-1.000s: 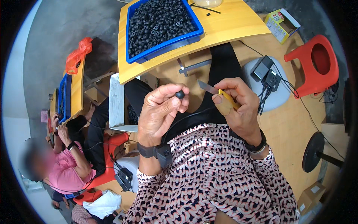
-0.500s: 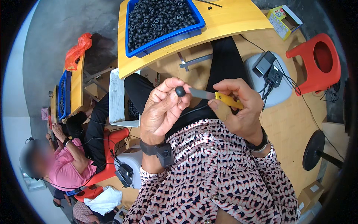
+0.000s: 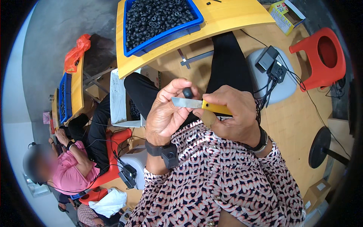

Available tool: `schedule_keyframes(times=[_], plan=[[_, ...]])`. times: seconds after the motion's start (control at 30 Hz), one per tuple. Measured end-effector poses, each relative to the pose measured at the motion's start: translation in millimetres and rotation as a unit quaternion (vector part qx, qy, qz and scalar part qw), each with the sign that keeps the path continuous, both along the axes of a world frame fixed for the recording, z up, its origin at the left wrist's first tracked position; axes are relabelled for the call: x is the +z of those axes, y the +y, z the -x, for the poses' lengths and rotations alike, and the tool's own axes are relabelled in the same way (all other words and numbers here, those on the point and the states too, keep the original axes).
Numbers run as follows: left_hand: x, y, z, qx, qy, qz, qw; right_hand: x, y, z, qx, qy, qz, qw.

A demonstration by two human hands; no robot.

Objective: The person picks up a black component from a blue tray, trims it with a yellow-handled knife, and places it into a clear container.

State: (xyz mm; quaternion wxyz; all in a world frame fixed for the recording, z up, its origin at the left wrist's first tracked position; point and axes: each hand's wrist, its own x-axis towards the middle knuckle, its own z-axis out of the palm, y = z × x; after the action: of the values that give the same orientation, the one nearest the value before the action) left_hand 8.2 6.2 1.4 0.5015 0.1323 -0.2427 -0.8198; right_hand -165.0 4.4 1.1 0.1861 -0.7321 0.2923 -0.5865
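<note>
Fingers [image 3: 177,89] of left hand [image 3: 166,113] pinch black part [image 3: 188,92].

Open air surrounds both hands; the yellow table [image 3: 234,20] edge blocks passage ahead.

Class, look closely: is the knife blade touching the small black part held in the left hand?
Touching. In the head view the grey knife blade meets the underside of the small black part, pinched in the left hand; no gap shows. The right hand holds the yellow handle.

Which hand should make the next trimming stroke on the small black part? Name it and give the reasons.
Probably the right hand: it grips the yellow-handled knife, blade at the small black part, which the left hand pinches.
</note>
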Motion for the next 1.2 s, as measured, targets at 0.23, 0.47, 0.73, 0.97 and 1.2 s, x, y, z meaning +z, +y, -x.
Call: schedule_keyframes(times=[0.23,0.47,0.73,0.97,1.2], plan=[[-2.5,0.3,1.0,-0.001,-0.011,0.003,1.0,-2.5,0.2,-1.0,-0.007,-0.004,0.005,1.0],[-1.2,0.8,2.7,0.003,-0.018,-0.008,1.0,-1.6,0.1,-0.7,-0.007,0.002,0.008,1.0],[-1.6,1.3,2.4,0.005,-0.034,-0.013,0.999,-0.7,0.6,0.1,-0.009,-0.004,0.005,1.0],[-0.9,2.0,3.1,0.014,-0.052,-0.003,0.999,-1.1,0.6,1.0,-0.013,-0.003,0.008,1.0],[0.5,2.4,3.8,0.009,-0.055,0.0,0.998,-0.6,1.1,2.4,-0.016,0.001,0.016,1.0]])
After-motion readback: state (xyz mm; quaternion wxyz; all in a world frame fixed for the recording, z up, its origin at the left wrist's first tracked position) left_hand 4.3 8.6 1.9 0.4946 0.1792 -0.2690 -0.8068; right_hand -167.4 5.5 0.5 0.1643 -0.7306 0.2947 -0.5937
